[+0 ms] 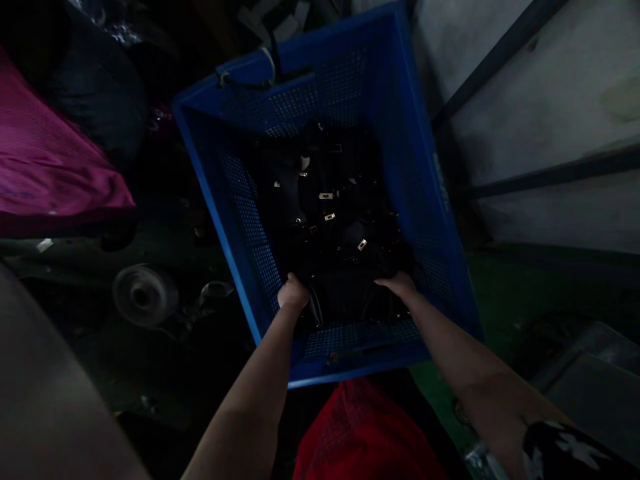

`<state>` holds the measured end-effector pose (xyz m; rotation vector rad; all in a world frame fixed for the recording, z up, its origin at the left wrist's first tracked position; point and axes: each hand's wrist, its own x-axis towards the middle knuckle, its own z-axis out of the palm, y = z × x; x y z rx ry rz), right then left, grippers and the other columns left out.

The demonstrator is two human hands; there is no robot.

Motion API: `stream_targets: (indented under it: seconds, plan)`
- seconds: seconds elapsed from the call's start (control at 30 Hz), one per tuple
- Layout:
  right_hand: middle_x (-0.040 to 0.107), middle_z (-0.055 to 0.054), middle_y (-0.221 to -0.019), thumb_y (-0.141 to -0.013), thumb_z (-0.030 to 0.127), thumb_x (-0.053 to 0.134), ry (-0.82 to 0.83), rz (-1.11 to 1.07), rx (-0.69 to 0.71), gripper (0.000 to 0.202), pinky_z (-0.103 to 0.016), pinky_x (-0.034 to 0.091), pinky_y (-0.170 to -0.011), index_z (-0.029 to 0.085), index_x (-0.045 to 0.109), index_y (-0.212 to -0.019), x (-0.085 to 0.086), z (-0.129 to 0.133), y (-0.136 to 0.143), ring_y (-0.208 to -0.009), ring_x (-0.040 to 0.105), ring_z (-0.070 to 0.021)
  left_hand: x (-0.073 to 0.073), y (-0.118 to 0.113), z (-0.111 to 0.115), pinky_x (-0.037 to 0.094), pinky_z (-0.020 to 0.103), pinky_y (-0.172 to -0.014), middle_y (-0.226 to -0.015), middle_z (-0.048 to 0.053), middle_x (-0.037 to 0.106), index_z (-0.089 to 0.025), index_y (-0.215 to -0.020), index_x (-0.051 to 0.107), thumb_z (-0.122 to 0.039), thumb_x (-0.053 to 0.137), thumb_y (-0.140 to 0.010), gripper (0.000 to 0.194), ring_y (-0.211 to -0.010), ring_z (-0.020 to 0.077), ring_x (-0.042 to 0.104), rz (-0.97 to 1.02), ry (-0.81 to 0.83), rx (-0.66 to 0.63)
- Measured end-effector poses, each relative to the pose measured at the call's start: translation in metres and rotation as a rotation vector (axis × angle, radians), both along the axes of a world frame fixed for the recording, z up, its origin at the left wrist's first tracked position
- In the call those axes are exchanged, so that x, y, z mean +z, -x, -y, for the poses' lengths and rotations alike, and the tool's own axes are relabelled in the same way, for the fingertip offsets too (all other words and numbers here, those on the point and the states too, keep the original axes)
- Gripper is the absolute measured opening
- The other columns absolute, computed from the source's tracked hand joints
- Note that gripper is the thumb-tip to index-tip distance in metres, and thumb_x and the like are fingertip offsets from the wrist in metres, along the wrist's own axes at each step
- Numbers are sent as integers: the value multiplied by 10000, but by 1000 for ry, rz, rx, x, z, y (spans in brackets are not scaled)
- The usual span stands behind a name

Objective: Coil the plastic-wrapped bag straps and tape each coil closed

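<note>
Both of my hands reach down into a big blue plastic crate (217,200) with mesh-patterned walls. Black handbags (287,193) with small shiny metal clasps lie packed inside it. At the near end, a black handbag (345,293) sits between my two hands, its curved handles faintly showing. My left hand (293,292) is closed on its left side, thumb on top. The right hand (401,285) grips the other side, with the thumb pointing inward. Most fingers of both hands are lost in the dark against the black bags.
A pale wall (540,113) with dark bars stands to the right. Bright pink fabric (55,153) hangs at the left, above a round roll (145,295). A grey surface (45,400) fills the lower left corner. Grey bins (595,380) stand on the green floor at right.
</note>
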<state>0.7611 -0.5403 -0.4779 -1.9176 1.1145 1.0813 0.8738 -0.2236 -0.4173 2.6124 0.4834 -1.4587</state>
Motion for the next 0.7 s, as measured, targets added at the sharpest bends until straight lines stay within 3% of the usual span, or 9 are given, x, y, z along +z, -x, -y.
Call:
stream_targets:
  seconds: [0.1, 0.2, 0.27, 0.43, 0.57, 0.7]
  plan:
    - [674, -197, -1116, -606, 440, 791, 23, -11, -58, 591, -416, 485, -926, 95, 679, -1072, 21, -14, 3, -1085, 615, -367, 21, 19, -8, 483, 424, -844, -1045, 197, 682, -145, -1195, 503, -325, 604, -775, 468, -1011, 350, 648, 29, 62, 176]
    - [685, -202, -1087, -619, 386, 779, 33, 35, -142, 484, -439, 483, -933, 101, 700, -1001, 50, -23, 6, -1083, 612, -389, 50, 34, -18, 491, 366, -803, -969, 142, 692, -163, -1034, 576, -285, 629, -707, 353, -952, 305, 661, 75, 163, 385]
    - [695, -186, -1073, -611, 384, 784, 15, 91, -219, 468, -434, 497, -927, 111, 700, -982, 73, -27, 9, -1086, 612, -387, 73, 41, -25, 497, 326, -736, -897, 96, 684, -166, -989, 571, -240, 610, -656, 343, -856, 255, 666, 102, 269, 543]
    - [693, -122, -1126, -710, 429, 698, -130, 262, -478, 511, -332, 584, -827, 117, 633, -1110, 138, -38, 20, -1023, 666, -283, 143, 56, -32, 452, 254, -555, -668, -23, 582, -183, -945, 533, -254, 563, -559, 394, -552, 133, 557, 76, 641, 903]
    - [675, -119, -1168, -740, 406, 645, -256, 339, -618, 471, -338, 598, -826, 135, 603, -1122, 185, -50, 22, -1026, 669, -263, 195, 76, -15, 421, 231, -522, -609, -49, 548, -176, -850, 558, -250, 639, -470, 396, -500, 95, 490, -25, 923, 1058]
    - [695, -124, -1123, -687, 373, 671, -369, 365, -653, 421, -365, 594, -834, 154, 621, -1043, 232, -53, 16, -1018, 670, -284, 243, 92, 1, 410, 229, -498, -572, -42, 569, -156, -824, 602, -150, 654, -438, 389, -468, 96, 482, -146, 1120, 1101]
